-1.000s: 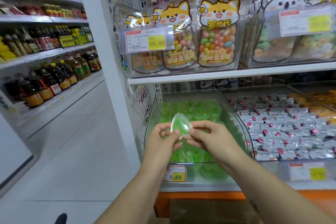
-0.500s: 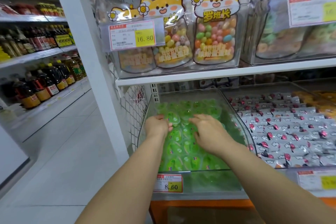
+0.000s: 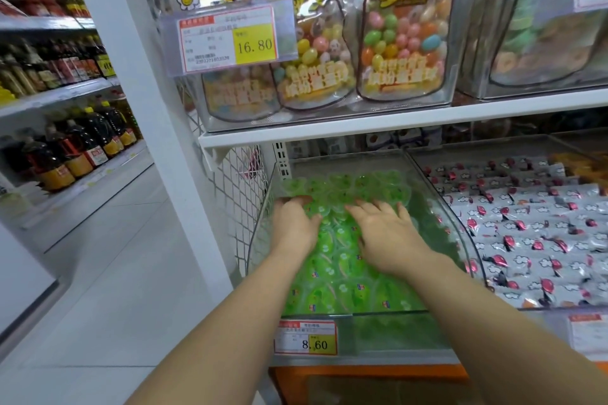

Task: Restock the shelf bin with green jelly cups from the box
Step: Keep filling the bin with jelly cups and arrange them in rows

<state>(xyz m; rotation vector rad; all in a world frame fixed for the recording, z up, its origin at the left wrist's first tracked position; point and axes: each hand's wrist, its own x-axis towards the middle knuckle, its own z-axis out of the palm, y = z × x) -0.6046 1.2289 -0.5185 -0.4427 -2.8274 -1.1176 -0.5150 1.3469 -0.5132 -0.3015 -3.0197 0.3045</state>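
Right hand [image 3: 388, 235] flat and spread, left hand [image 3: 292, 223] bent-fingered, grip unclear, both atop translucent green jelly cups [image 3: 332, 273] inside clear plastic shelf bin [image 3: 388, 335]; press lightly, level pile evenly.

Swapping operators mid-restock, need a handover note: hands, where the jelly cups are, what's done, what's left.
Left hand: inside the shelf bin, fingers bent down onto the green jelly cups; cannot tell if it grips one.
Right hand: open, fingers spread flat on the cups.
Cups: they cover the bin front to back, above the price tag reading 8.60.
Box: not plainly in view.
Done: bin looks well filled.
Left: probably level the pile, then check the box for more.
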